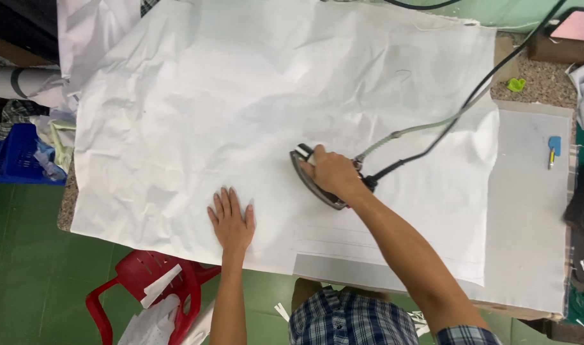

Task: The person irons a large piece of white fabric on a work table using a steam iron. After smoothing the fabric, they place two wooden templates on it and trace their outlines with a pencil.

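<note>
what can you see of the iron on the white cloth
The iron is a dark, grey-edged pressing iron lying sole down on the white cloth, nose pointing up and left. The right hand grips its handle from above, hiding most of the top. A black cable and a pale greenish hose leave its rear end and run up to the right. The left hand lies flat on the cloth nearby, not touching it.

Open cloth (241,96) left — cords (432,128) right
</note>
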